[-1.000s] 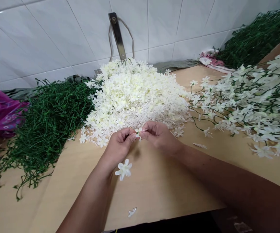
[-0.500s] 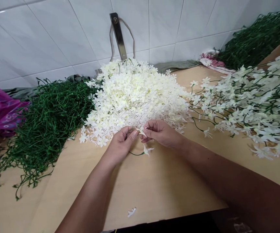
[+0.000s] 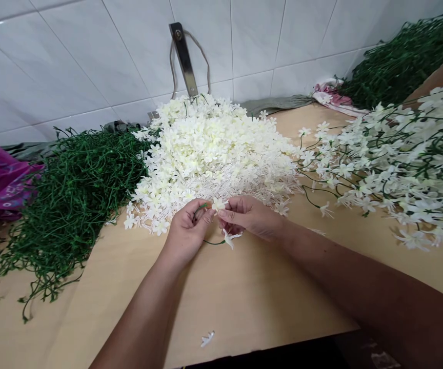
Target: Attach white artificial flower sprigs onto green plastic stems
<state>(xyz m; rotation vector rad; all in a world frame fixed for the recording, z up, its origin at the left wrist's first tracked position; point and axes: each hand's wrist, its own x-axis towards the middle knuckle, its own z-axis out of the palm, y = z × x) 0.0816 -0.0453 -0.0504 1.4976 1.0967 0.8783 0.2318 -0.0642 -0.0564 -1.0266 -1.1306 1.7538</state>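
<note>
Just in front of a heap of loose white artificial flowers, my two hands meet over the cardboard. My left hand is closed on a green artificial stem, most of it hidden in the fingers. One branch of that stem curves out below and ends in a white flower. Between the fingertips of both hands sits another white flower, its petals facing up. My right hand pinches this flower from the right, thumb against its petals.
Green stems are piled at left beside a magenta plastic bag. Stems bearing white flowers lie at right, more green stems behind. A metal bar leans by the tiled wall. A small white piece lies near the cardboard's front edge.
The flower at my fingertips has turned so its open petals face up. My right hand has shifted slightly left and down, closer to my left hand. The view has moved a little.
</note>
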